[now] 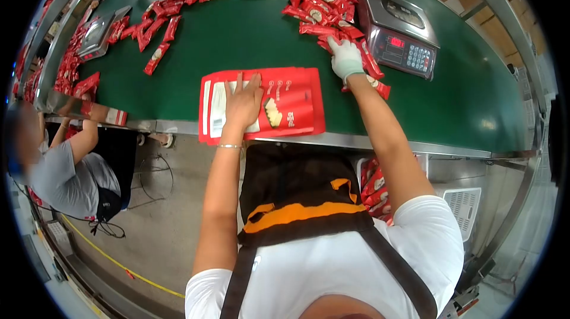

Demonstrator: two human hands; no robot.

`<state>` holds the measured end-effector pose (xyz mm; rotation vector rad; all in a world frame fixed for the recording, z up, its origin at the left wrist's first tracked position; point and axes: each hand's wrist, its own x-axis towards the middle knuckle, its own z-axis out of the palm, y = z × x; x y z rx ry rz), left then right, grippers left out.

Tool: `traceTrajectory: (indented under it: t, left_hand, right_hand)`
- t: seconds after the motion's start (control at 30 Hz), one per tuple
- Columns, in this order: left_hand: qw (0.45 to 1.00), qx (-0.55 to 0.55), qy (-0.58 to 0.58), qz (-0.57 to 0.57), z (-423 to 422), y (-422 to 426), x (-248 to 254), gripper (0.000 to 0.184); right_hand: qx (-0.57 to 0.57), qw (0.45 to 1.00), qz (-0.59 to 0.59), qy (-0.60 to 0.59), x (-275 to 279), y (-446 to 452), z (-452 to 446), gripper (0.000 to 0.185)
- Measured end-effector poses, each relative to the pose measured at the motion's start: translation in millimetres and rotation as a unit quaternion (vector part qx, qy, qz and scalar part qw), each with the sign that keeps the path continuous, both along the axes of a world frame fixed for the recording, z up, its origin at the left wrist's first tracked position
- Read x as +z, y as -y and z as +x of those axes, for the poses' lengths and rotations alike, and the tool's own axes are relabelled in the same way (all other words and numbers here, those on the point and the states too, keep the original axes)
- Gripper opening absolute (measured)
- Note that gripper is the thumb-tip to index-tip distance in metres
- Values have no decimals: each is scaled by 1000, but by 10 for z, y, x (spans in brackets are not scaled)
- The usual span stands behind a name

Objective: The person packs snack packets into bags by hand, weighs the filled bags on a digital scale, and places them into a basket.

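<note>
The left hand (243, 104) lies flat, fingers spread, on red pouches (298, 102) at the near edge of the green table (469, 99); the gloved right hand (345, 59) touches small red packets (317, 9), though whether it grips one I cannot tell; a scale (401, 32) stands just beside.

Green worktable (469, 99), stacked red pouches (300, 96) at its near edge, small red packets (314, 7), two scales (399, 29)

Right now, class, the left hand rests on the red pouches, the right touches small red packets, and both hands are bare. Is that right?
Not quite: the head view shows a white glove on the right hand, which touches small red packets. The left hand, on the red pouches, is bare.
</note>
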<state>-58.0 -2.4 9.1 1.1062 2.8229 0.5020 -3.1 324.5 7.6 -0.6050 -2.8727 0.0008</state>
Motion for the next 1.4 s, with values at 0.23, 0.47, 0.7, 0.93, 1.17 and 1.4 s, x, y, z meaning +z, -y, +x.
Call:
traceTrajectory:
  t: [0.23, 0.47, 0.7, 0.93, 1.17, 1.4]
  left_hand:
    - [1000, 6, 8, 3, -35, 13, -61, 53]
    - [997, 7, 57, 45, -24, 1, -52, 53]
    - [996, -12, 50, 69, -39, 6, -89, 56]
    - [988, -34, -146, -24, 76, -65, 107, 55]
    - [998, -31, -46, -13, 89, -33, 78, 54]
    - [999, -22, -19, 25, 49, 0, 85, 52]
  right_hand:
    - [101, 974, -186, -86, 390, 326, 826, 63]
    - [188, 918, -344, -51, 287, 971, 1400, 62]
    - [223, 875, -430, 8, 98, 1236, 420, 47]
    - [365, 859, -358, 22, -592, 1073, 248, 47]
    - [-46, 990, -26, -127, -140, 380, 802, 51]
    - [73, 953, -294, -27, 399, 474, 1222, 48]
